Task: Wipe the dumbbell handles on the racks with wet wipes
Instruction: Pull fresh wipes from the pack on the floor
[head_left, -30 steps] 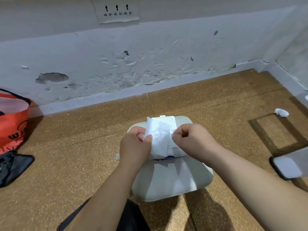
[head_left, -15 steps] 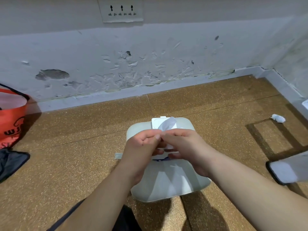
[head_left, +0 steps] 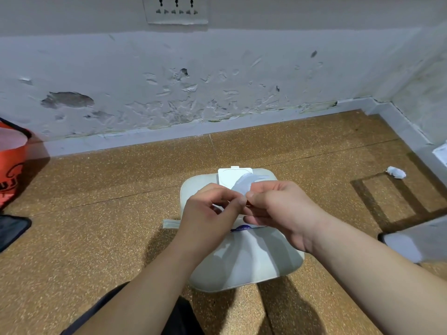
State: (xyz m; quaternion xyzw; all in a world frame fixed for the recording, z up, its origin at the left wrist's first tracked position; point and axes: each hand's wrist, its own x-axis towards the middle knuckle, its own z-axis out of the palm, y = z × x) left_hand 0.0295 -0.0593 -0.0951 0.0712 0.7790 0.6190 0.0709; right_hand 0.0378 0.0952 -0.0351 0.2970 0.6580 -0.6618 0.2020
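Observation:
A pale green pack of wet wipes [head_left: 244,267] lies on the brown speckled floor, its white lid flap [head_left: 229,176] open at the far end. Over the pack, my left hand [head_left: 210,213] and my right hand [head_left: 278,211] meet and pinch a folded white wet wipe [head_left: 244,184] between thumbs and fingertips. Only a small curved piece of the wipe shows above my fingers. No dumbbell or rack is in view.
A peeling grey wall with a socket plate [head_left: 176,10] runs across the back. An orange bag [head_left: 12,163] and a dark object [head_left: 12,230] sit at the left edge. A crumpled white wad [head_left: 396,172] lies at right, near a pale object [head_left: 416,240].
The wipe was spread open between my two hands a second ago. It has since been folded small, and my hands have come together over the pack.

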